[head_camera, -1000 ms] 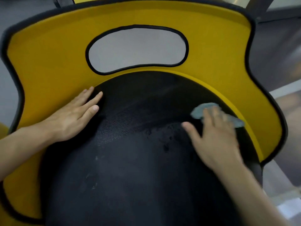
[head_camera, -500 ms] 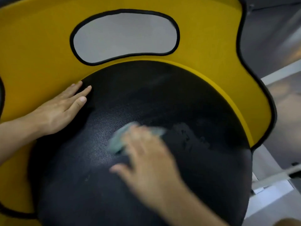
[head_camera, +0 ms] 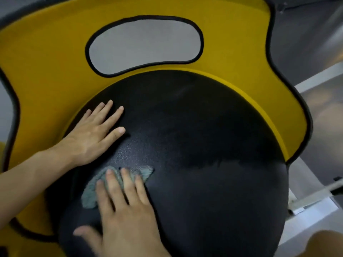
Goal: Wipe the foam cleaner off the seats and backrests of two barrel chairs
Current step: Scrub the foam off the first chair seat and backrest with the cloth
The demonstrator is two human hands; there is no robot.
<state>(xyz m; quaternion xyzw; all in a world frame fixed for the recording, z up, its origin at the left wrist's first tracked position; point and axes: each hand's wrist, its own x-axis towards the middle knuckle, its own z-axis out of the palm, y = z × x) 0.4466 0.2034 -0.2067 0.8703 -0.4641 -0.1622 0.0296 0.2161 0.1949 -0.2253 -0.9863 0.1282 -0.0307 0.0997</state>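
Two bare hands are lying on the black seat (head_camera: pixel 213 145) of a barrel chair as I am watching through the head camera; the left hand (head_camera: pixel 92 135) is resting flat near the seat's left rear edge, fingers spread and stretched out, gripping nothing, its fingertips pointing toward the middle of the cushion; the right hand (head_camera: pixel 122 210) is pressing down, palm flat and fingers extended, on a grey-blue cloth (head_camera: pixel 92 190), which is lying crumpled on the front-left part of the seat, just in front of the left hand; the cloth is pinned under the fingers rather than pinched, and its edges are showing to the left of the hand and beyond the fingertips. The yellow backrest (head_camera: pixel 46 75) with black piping is curving around the seat on the left, rear and right; an oval opening (head_camera: pixel 144 45) is cut through it above the seat, with grey floor showing through. The seat's pebbled surface is catching light near the middle, and a duller patch is spreading across the right front; I cannot tell whether foam is remaining there.
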